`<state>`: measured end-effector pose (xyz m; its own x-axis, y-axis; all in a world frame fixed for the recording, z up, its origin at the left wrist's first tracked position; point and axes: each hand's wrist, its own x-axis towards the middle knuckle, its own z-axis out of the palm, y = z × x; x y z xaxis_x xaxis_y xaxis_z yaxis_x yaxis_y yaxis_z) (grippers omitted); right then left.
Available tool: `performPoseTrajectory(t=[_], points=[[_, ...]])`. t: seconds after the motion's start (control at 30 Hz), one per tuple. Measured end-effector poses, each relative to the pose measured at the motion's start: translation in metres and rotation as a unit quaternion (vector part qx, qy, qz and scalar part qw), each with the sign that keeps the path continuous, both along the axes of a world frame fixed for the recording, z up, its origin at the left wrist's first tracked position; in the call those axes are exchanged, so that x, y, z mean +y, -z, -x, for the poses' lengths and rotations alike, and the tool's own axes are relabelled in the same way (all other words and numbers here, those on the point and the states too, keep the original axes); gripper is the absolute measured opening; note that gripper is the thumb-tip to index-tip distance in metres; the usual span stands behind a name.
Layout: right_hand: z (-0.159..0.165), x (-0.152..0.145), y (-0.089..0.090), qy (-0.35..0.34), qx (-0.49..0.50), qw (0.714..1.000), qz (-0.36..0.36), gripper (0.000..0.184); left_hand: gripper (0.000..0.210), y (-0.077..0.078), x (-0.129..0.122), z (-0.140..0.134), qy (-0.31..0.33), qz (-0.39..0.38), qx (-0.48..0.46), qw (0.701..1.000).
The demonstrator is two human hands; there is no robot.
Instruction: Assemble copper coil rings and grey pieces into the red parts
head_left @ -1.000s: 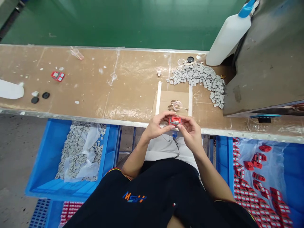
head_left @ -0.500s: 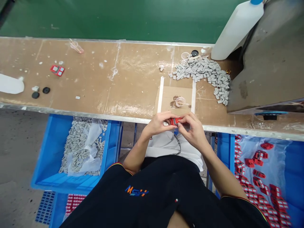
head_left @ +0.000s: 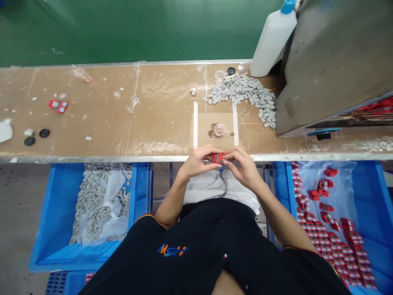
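Note:
A small red plastic part with a grey middle is held just over the table's front edge. My left hand is closed around its left end, thumb below and fingers above. My right hand pinches at the right end, thumb and forefinger close together. Whether a smaller piece lies between those right fingertips is hidden. Beyond my hands, a small clear cup with a thin stick in it stands on a taped cardboard sheet. Dark stains surround the cup.
Many small grey tiles lie heaped at the back right, beside a white bottle and a large metal box. Blue bins hold grey pieces at left and red parts at right. Another red part lies far left.
The view has shifted, so the table's things appear further left. Both hands keep hold of the red part at the table edge, with little change in grip.

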<state>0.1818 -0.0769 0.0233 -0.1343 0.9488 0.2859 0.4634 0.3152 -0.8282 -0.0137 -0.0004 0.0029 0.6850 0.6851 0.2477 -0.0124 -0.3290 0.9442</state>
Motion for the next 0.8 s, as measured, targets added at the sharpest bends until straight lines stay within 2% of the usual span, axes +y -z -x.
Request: performPoseTrajectory(t=[0.13,0.33,0.5,0.57,0.63,0.7,0.73,0.77,0.8], points=[[-0.009,-0.022,-0.015,-0.002,0.006,1.0,0.012,0.005,0.044,-0.011,-0.009,-0.007,0.032,0.017,-0.004,0.999],[-0.021,-0.052,-0.025,0.033,0.03,0.999,-0.015,0.007,0.04,-0.035,-0.027,-0.026,0.075,-0.072,0.026,0.994],[-0.025,-0.091,-0.029,0.123,0.048,0.99,-0.058,0.014,0.027,-0.052,-0.047,-0.057,0.112,-0.161,0.034,0.98],[-0.034,-0.106,-0.028,0.16,0.056,0.984,-0.056,0.013,0.029,-0.057,-0.051,-0.072,0.144,-0.163,0.034,0.976],[-0.062,-0.113,-0.024,0.206,0.051,0.976,-0.054,0.015,0.038,-0.06,-0.049,-0.085,0.16,-0.131,0.046,0.977],[-0.113,-0.112,-0.021,0.304,0.006,0.951,-0.054,0.019,0.042,-0.059,-0.042,-0.092,0.144,-0.092,0.068,0.983],[-0.146,-0.108,-0.02,0.374,-0.029,0.926,-0.049,0.021,0.04,-0.057,-0.038,-0.093,0.128,-0.075,0.08,0.986],[-0.182,-0.103,-0.02,0.456,-0.068,0.887,-0.031,0.02,0.036,-0.053,-0.033,-0.092,0.112,-0.06,0.093,0.988],[-0.219,-0.098,-0.02,0.51,-0.079,0.856,-0.027,0.017,0.031,-0.049,-0.029,-0.089,0.098,-0.043,0.108,0.988]])
